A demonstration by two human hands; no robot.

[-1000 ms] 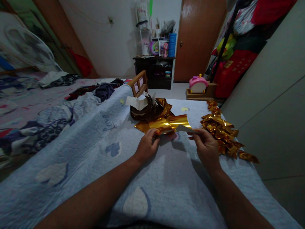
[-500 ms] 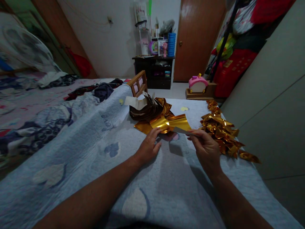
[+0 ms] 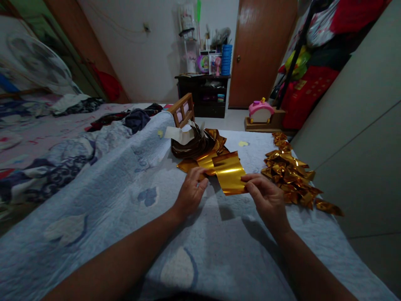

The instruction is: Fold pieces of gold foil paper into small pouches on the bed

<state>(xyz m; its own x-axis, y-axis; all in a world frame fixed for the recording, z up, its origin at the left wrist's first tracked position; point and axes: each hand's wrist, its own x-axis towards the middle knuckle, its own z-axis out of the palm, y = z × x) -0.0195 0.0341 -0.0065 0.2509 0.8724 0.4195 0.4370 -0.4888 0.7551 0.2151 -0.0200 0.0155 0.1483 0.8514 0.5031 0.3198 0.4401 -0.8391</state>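
Observation:
My right hand (image 3: pixel 267 200) pinches the right edge of a shiny gold foil paper sheet (image 3: pixel 231 173) between thumb and fingers. The sheet is raised above the bed with its gold face showing. My left hand (image 3: pixel 191 190) is open, thumb apart from the fingers, its fingertips at the near edge of other gold foil sheets (image 3: pixel 208 159). Behind these lies a thick, fanned stack of foil paper (image 3: pixel 188 146) with dark brown edges and some pale paper standing up. To the right of my right hand is a heap of folded gold foil pieces (image 3: pixel 290 177).
Everything lies on a blue quilted bedspread (image 3: pixel 200 259). A small wooden rail (image 3: pixel 182 109) stands behind the stack. Beyond are a dark cabinet (image 3: pixel 202 96), a pink toy (image 3: pixel 260 110) and a door (image 3: pixel 263 54). A pale cabinet panel (image 3: pixel 360 138) borders the right side.
The foil sheet in my right hand has turned from nearly edge-on to show its gold face, and lies more between my hands. My left hand has shifted slightly left.

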